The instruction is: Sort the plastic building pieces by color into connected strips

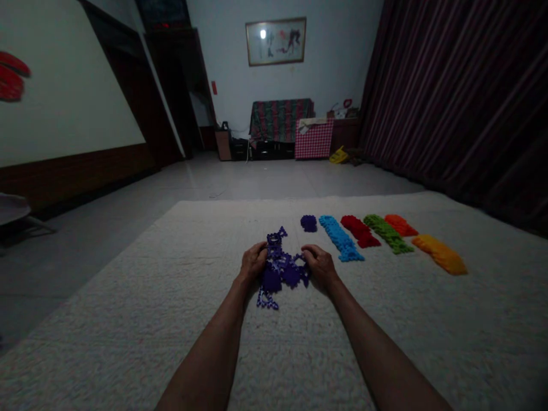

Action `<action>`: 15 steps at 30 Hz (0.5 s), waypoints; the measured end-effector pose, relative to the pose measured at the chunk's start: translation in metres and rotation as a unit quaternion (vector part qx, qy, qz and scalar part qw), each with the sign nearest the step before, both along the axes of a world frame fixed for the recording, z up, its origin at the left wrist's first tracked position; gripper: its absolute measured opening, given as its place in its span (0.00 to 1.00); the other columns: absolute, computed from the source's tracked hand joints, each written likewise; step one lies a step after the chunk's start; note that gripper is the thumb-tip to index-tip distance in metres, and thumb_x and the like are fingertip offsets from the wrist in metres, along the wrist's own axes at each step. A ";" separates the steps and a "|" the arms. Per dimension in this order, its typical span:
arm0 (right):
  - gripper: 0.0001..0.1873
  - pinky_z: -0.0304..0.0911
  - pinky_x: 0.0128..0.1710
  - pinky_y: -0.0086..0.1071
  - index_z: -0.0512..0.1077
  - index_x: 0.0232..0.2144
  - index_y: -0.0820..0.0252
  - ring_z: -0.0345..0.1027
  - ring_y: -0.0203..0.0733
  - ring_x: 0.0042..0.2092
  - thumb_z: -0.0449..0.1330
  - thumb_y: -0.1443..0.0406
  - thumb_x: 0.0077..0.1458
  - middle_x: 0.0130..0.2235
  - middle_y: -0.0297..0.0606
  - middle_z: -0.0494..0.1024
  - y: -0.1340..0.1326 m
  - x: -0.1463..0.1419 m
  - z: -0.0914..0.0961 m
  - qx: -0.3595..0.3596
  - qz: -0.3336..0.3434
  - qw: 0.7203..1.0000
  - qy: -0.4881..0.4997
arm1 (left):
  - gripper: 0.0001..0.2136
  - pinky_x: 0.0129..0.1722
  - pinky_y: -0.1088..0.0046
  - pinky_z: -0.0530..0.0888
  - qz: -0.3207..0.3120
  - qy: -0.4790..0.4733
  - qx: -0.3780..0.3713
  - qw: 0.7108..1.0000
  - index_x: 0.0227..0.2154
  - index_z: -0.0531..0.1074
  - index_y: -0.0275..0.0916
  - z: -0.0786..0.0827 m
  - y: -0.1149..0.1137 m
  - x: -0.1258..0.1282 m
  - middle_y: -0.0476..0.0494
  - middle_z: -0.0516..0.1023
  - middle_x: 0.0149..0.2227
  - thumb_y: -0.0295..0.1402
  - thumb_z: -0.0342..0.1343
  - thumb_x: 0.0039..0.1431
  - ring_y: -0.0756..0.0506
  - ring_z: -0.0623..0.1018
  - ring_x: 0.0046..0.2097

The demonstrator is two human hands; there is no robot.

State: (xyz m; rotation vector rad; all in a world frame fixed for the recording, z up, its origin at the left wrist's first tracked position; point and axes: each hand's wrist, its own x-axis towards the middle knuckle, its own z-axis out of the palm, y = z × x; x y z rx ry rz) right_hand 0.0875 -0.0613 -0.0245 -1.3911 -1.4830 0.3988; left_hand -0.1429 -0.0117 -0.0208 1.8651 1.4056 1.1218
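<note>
A tangle of dark purple linked plastic pieces (280, 271) lies on a cream carpet (171, 319) in front of me. My left hand (253, 261) grips its left side with curled fingers. My right hand (319, 265) holds its right side, fingers closed on the pieces. Part of the chain trails toward me and another part sticks up behind my left hand.
Beyond my hands, a row of sorted piles lies on the carpet: a small purple pile (309, 223), blue (341, 238), red (360, 230), green (387, 233), orange (401, 225) and yellow-orange (440, 254). Dark curtains (462, 91) hang at the right; furniture stands by the far wall.
</note>
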 end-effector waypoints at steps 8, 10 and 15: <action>0.14 0.66 0.43 0.37 0.76 0.35 0.60 0.73 0.46 0.41 0.55 0.58 0.53 0.38 0.40 0.80 -0.003 0.001 0.003 -0.022 0.005 0.992 0.126 | 0.18 0.59 0.60 0.68 -0.008 0.060 0.057 0.997 0.46 0.76 0.37 0.014 0.042 0.014 0.36 0.75 0.54 0.29 0.59 0.50 0.38 0.72 0.58; 0.14 0.66 0.43 0.37 0.76 0.35 0.60 0.73 0.46 0.41 0.56 0.59 0.53 0.37 0.40 0.80 -0.003 0.001 0.003 -0.021 0.008 0.991 0.133 | 0.20 0.61 0.60 0.65 -0.030 0.099 0.047 0.994 0.46 0.76 0.37 0.014 0.051 0.021 0.36 0.73 0.56 0.31 0.61 0.48 0.37 0.70 0.60; 0.13 0.66 0.41 0.36 0.76 0.35 0.60 0.73 0.46 0.39 0.57 0.59 0.53 0.36 0.41 0.80 0.000 0.003 -0.001 -0.015 0.006 0.993 0.120 | 0.18 0.53 0.62 0.70 -0.053 0.150 0.037 0.987 0.45 0.77 0.38 0.009 0.054 0.023 0.36 0.79 0.47 0.37 0.58 0.51 0.37 0.77 0.50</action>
